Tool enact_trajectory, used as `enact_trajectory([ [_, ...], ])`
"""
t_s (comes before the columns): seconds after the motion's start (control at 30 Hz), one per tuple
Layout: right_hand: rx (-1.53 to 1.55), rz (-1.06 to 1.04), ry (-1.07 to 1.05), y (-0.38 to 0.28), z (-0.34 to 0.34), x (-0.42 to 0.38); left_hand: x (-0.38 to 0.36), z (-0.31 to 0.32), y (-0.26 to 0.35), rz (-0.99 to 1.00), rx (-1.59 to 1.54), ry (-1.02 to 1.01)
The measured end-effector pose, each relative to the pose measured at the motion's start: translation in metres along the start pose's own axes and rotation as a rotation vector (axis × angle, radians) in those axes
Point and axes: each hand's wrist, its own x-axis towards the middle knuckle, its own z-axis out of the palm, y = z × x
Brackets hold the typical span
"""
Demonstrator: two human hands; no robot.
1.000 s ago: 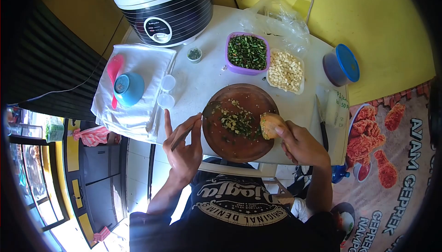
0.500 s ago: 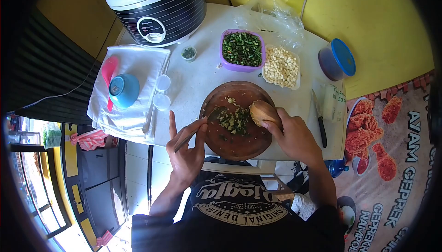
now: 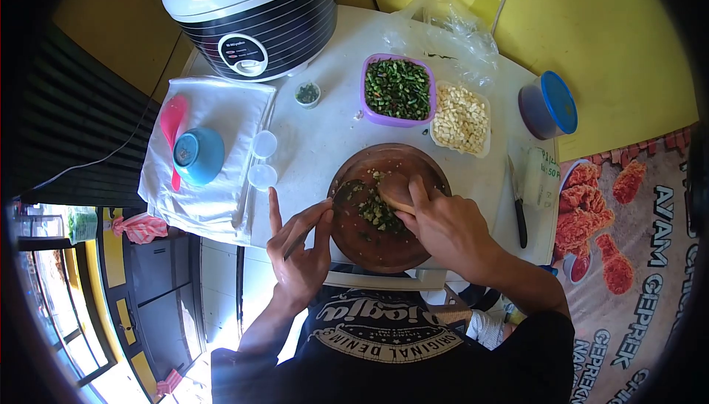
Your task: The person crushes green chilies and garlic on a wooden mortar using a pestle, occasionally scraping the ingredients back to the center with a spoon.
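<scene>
A round brown mortar [image 3: 358, 240] stands at the table's near edge, with chopped green and pale pieces [image 3: 379, 216] crushed inside. My right hand [image 3: 459, 235] is closed around a wooden pestle [image 3: 396, 193], whose head presses among the pieces. My left hand [image 3: 304, 256] pinches the thin handle of a spoon [image 3: 297, 244] at the mortar's left rim, index finger stretched out. The spoon's dark bowl rests inside the mortar, hard to make out. Behind the mortar are a purple tub [image 3: 399, 120] of chopped greens and a clear tub [image 3: 461, 147] of pale diced pieces.
A rice cooker [image 3: 251, 24] stands at the back left. On a folded white cloth [image 3: 221, 216] lie a blue bowl [image 3: 199, 156] and a pink spoon [image 3: 173, 117]. To the right are a knife [image 3: 519, 212] and a blue-lidded container [image 3: 546, 108]. Small clear cups [image 3: 262, 176] sit left of the mortar.
My right hand has moved the pestle left and inward, from the mortar's right rim onto the chopped pieces, and turned over it. My left hand keeps its grip on the spoon.
</scene>
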Motion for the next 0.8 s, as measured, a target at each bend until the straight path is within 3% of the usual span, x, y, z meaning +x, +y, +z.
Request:
enact_trajectory([
  [0.2,0.057,0.023,-0.188,0.006,-0.015,0.012,0.005,-0.001,0.0,0.009,0.029,-0.018],
  [0.37,0.072,0.013,-0.207,0.008,-0.019,0.012,-0.002,-0.002,-0.005,0.012,0.042,0.028],
  [0.5,0.032,-0.01,-0.135,0.005,-0.016,0.019,-0.001,0.0,-0.003,0.021,0.07,0.038],
  [0.6,0.11,0.019,-0.218,0.011,-0.019,0.01,-0.003,-0.001,-0.003,0.065,0.083,0.048],
  [0.8,0.179,-0.072,-0.076,0.024,-0.006,0.019,0.011,0.013,0.001,0.075,0.045,0.025],
])
